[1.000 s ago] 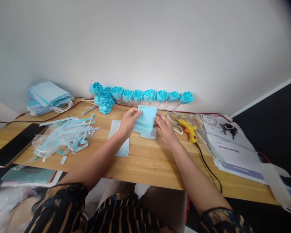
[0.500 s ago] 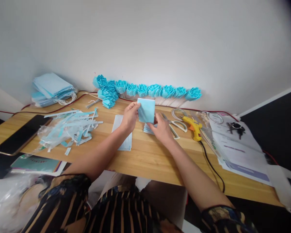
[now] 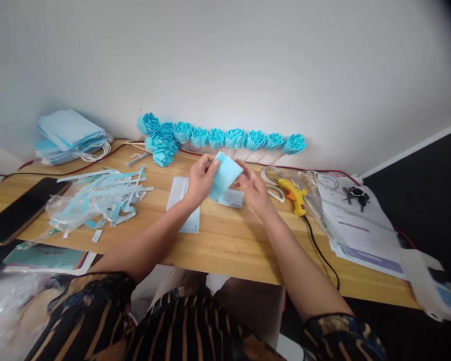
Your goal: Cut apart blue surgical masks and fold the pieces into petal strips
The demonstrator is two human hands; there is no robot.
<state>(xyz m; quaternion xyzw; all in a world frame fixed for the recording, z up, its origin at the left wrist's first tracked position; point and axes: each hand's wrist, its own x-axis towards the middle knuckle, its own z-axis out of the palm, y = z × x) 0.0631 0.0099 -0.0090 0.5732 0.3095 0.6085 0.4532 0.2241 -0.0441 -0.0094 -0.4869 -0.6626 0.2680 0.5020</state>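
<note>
Pinching blue sheet (image 3: 226,172), left hand (image 3: 202,179); print on papers (image 3: 361,235) illegible.

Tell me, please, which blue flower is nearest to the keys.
It is the blue flower at the right end of the row; all the other flowers are further left, farther from the keys.

We see keys (image 3: 361,199) on some papers (image 3: 357,220). Near the phone (image 3: 22,208) lies what we think is a booklet (image 3: 48,256).
</note>
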